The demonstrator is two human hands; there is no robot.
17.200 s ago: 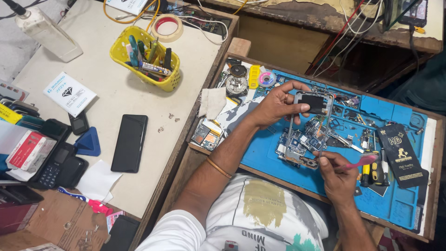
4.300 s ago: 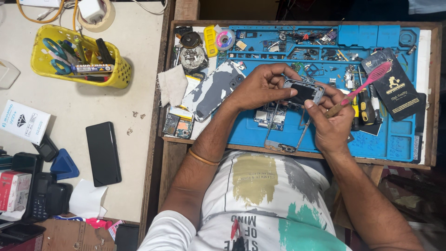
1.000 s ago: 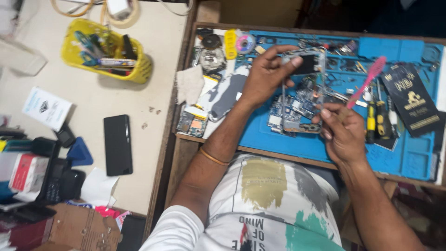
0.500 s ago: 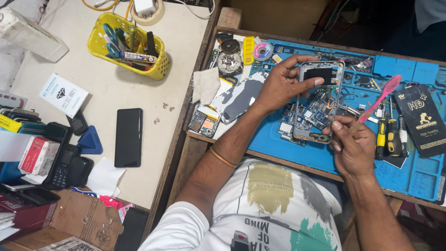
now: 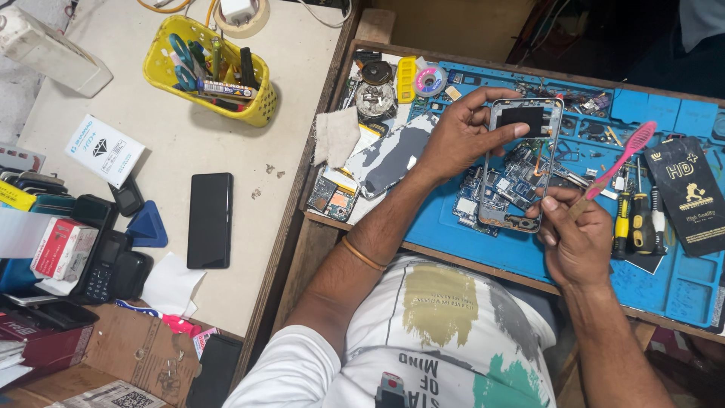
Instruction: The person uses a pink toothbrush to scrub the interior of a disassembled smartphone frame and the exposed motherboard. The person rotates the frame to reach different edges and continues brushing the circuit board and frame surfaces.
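Observation:
My left hand [image 5: 462, 132] grips the top of a bare phone frame [image 5: 519, 168], fingers on its upper left edge. My right hand [image 5: 575, 240] pinches the frame's lower right corner while also holding a pink toothbrush [image 5: 621, 160], whose bristle end points up and right. The frame is held just above a blue work mat [image 5: 680, 283], over several loose circuit boards [image 5: 507, 190]. A thin bangle sits on my left wrist.
Screwdrivers [image 5: 633, 221] and a black packet [image 5: 690, 195] lie right of the hands. A grey phone back cover [image 5: 389, 155], cloth and small parts lie left on the mat. On the beige table are a black phone [image 5: 208, 219] and a yellow tool basket [image 5: 212, 69].
The view has shifted slightly. Both hands have lifted the frame off the boards, and my right hand has come in to pinch its lower corner.

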